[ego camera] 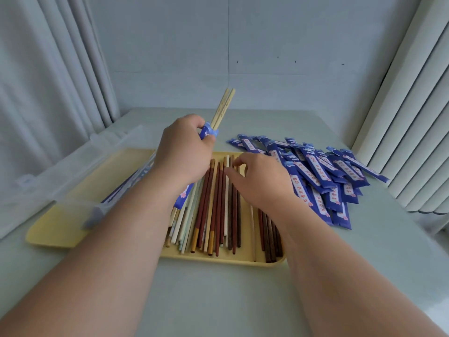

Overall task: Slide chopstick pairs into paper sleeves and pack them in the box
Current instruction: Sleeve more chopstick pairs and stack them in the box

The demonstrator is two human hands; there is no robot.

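Pale bamboo, two sticks square at their far ends: this one chopstick pair (223, 105) is standing tilted out of a single blue paper sleeve (207, 132), above the middle of the counter (218, 300). My left hand (182, 152) is gripping that printed sleeve, fingers wrapped tight round it, and its lower end is showing under my wrist.

My right hand (260, 183) is hovering over the loose chopsticks (216, 210), fingers bent, tips touching their far ends; I cannot tell whether they are pinching one. These red-brown, dark brown, cream and pale green sticks are lying side by side on one smooth yellow tray (60, 229) with rounded corners, overlapping too much to count.

One clear plastic box (73, 181) is sitting toward the counter's left edge, with blue showing through its wall. One heap of flat blue sleeves (323, 173) is lying toward the right edge, too piled to count.
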